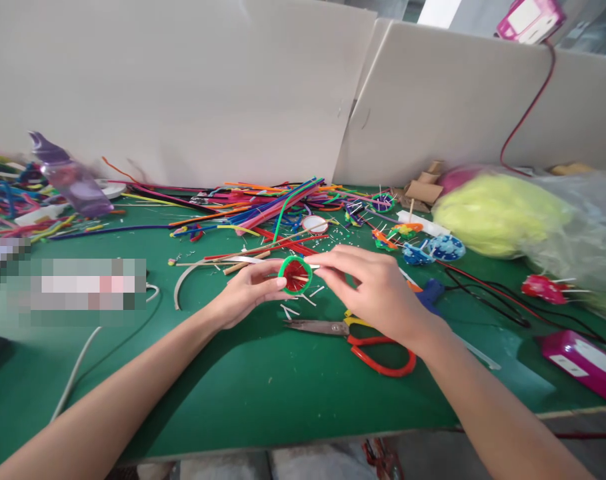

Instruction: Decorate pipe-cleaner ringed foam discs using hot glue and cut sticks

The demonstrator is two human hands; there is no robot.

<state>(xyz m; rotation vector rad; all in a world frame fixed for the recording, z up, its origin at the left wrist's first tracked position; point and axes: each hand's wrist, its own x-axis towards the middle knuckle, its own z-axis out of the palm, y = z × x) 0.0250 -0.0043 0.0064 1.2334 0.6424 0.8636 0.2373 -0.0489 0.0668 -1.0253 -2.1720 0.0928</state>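
A small round piece, red inside with a green fuzzy rim, is held above the table in the middle of the head view. My left hand grips it from the left, thumb on its rim. On the right, my right hand pinches a thin pale stick whose tip reaches the rim of the piece. Below my right hand lie scissors with red and yellow handles, partly hidden by that hand. Short white sticks are scattered under the round piece.
Pipe cleaners are heaped at the back, near a purple bottle. To the right are a blue glue gun, cables, blue fuzzy pieces, a yellow-green bag and a magenta box. A white panel stands behind.
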